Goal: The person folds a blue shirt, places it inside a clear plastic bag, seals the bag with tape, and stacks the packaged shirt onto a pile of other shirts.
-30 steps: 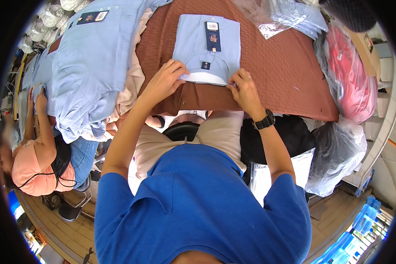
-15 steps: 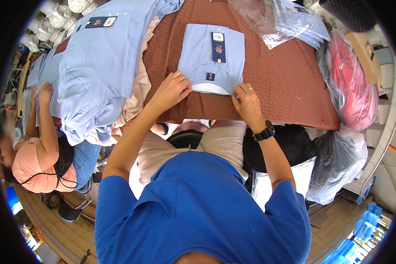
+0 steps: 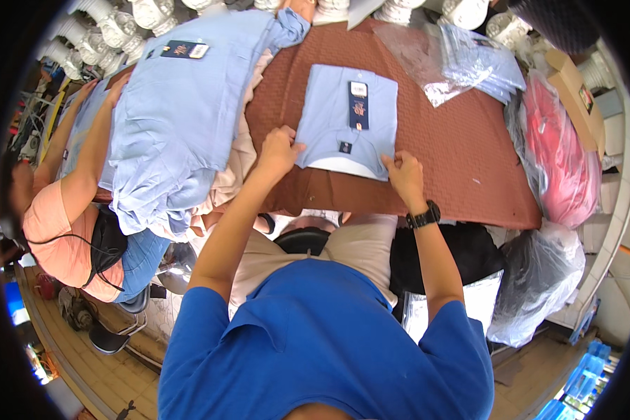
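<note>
A folded light blue shirt [image 3: 322, 105] lies on the brown-covered table, its neck opening nearest me. A dark hang tag [image 3: 358, 108] rests on its front, and a white strip [image 3: 343, 166] shows inside the neck end. My left hand [image 3: 278, 152] is closed at the shirt's near left edge, thumb and fingers pinching there. At the near right corner my right hand [image 3: 406, 176] pinches the shirt's edge between thumb and finger. A dark watch [image 3: 424, 215] sits on my right wrist.
To the left, light blue shirts [image 3: 182, 105] are piled over pale pink cloth [image 3: 232, 178]. Bagged blue shirts [image 3: 479, 66] lie at the far right, near a red bundle in clear plastic [image 3: 556, 150]. A co-worker in an orange top [image 3: 66, 231] sits at the left.
The view has shifted, so the table and shirt appear lower. Both hands stay at the shirt's near edges. The co-worker's arms reach farther along the pile at the left.
</note>
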